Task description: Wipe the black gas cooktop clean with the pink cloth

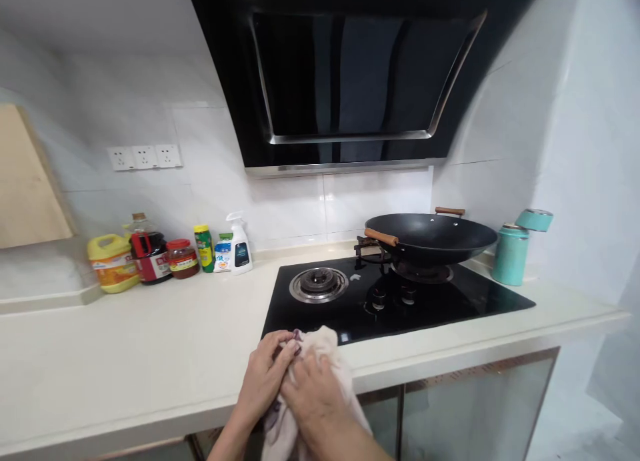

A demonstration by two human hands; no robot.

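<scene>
A pale cloth (pixel 326 339) with dark purplish patches is bunched at the front edge of the counter, beside the near left corner of the black glass stove (pixel 357 314). My left hand (pixel 267 374) is closed on the cloth's left side, thumb and fingers pinching its dark edge. Lying over the middle of the cloth, my right hand (pixel 317 391) has its fingers curled into the fabric. The cloth's lower part hangs down between my forearms. Ahead of my hands is the bare left burner (pixel 319 284), with a small white scrap (pixel 355 277) to its right.
A wok (pixel 430 234) with wooden handles sits over the right burner, a turquoise flask (pixel 510 257) beside it. Along the left wall stand a yellow jug (pixel 114 266), a dark sauce bottle (pixel 150 259), a red-lidded jar (pixel 183 259) and a spray bottle (pixel 241 251). The range hood (pixel 350 81) overhangs the stove.
</scene>
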